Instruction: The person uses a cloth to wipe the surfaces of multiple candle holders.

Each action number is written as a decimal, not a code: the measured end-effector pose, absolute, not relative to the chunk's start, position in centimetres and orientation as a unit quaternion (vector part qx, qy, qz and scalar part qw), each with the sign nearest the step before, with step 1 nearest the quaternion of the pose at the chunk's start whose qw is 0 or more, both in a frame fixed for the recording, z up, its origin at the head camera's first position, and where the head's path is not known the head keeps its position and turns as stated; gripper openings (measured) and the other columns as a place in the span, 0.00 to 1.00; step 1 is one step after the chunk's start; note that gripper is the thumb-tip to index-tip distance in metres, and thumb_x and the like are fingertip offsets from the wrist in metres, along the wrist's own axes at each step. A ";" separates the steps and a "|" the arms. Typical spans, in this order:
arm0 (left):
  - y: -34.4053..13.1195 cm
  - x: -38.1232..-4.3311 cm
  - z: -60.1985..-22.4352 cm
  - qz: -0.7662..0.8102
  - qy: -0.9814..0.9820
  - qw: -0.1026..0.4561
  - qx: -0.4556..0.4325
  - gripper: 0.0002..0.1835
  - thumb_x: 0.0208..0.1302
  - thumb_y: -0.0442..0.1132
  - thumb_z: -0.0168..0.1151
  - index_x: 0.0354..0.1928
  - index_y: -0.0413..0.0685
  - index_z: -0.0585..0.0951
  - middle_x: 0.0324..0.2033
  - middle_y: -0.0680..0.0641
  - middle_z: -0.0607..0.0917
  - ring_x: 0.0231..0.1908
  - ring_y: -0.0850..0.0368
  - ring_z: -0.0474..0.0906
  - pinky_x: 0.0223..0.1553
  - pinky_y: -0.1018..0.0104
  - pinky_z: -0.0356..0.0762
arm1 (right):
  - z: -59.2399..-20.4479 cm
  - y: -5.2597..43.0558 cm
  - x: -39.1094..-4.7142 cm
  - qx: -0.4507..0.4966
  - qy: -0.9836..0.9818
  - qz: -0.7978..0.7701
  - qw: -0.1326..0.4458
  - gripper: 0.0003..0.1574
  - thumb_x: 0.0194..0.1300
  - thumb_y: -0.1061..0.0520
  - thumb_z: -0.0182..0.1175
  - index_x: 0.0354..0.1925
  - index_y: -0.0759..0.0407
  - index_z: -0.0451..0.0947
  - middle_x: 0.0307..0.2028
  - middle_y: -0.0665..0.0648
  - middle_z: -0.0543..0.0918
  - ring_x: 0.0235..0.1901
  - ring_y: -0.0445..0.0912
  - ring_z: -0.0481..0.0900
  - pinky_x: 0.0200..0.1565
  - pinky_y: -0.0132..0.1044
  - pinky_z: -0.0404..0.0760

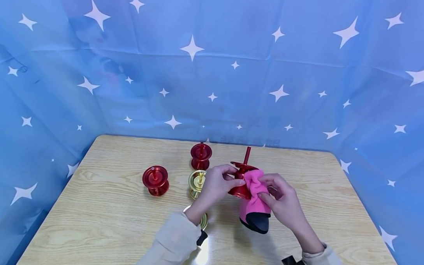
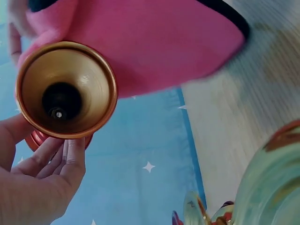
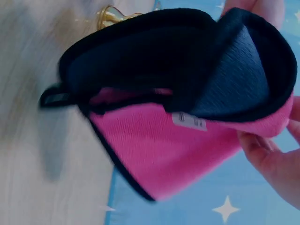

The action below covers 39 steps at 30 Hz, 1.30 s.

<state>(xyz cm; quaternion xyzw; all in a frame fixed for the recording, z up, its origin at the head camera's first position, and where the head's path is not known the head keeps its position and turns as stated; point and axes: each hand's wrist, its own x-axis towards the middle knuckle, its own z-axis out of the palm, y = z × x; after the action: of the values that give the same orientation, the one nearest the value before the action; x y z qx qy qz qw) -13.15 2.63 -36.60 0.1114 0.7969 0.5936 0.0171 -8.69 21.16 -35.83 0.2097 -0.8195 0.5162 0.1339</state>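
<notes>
My left hand (image 1: pixel 215 183) grips a red metal candle holder (image 1: pixel 240 190) by its waist, raised and tilted, its spike pointing up. In the left wrist view, the hollow gold-coloured underside of its base (image 2: pixel 84 79) faces the camera. A pink cloth (image 1: pixel 256 204) with black edging is bunched against the holder's right side. My right hand (image 1: pixel 283 199) pinches this cloth between thumb and fingers, and its lower part hangs down. Seen from the right wrist, the cloth shows a dark backing (image 3: pixel 234 79), a small white label (image 3: pixel 189 121) and a black loop (image 3: pixel 58 97).
Two more red candle holders stand on the wooden table (image 1: pixel 107 222), one at the back (image 1: pixel 200 163) and one to the left (image 1: pixel 157 190). Two gold ones, one nearer the middle (image 1: pixel 194 182) and one lower (image 1: pixel 205 222), are partly hidden by my left arm. Behind hangs a blue star-patterned curtain (image 1: pixel 216 109).
</notes>
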 end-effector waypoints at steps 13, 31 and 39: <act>2.1 -13.4 -35.6 0.677 0.716 0.135 0.105 0.14 0.52 0.33 0.68 0.41 0.35 0.80 0.32 0.44 0.83 0.29 0.60 0.79 0.24 0.72 0.75 | -36.2 21.6 -8.9 0.165 -0.823 0.534 0.101 0.21 0.47 0.82 0.57 0.39 0.69 0.68 0.36 0.58 0.74 0.37 0.35 0.77 0.36 0.26 0.79; 2.5 -13.2 -35.9 0.569 0.811 0.076 0.115 0.12 0.52 0.35 0.68 0.38 0.39 0.80 0.34 0.45 0.82 0.32 0.57 0.80 0.28 0.72 0.78 | -36.0 21.0 -8.4 0.219 -0.823 0.507 0.135 0.24 0.43 0.84 0.57 0.38 0.67 0.70 0.35 0.58 0.74 0.35 0.36 0.77 0.32 0.26 0.78; 1.9 -13.4 -35.6 0.656 0.725 0.163 0.135 0.13 0.56 0.32 0.64 0.43 0.34 0.78 0.35 0.44 0.82 0.35 0.56 0.80 0.33 0.68 0.79 | -36.6 21.6 -8.7 0.165 -0.823 0.537 0.087 0.20 0.47 0.82 0.57 0.38 0.69 0.68 0.38 0.59 0.74 0.40 0.35 0.77 0.35 0.30 0.80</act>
<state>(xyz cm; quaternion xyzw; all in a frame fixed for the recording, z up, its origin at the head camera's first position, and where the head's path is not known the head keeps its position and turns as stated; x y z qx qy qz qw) -13.43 1.86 -35.61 0.1347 0.7248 0.6558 0.1629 -8.70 21.63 -36.61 0.1650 -0.8226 0.5372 0.0870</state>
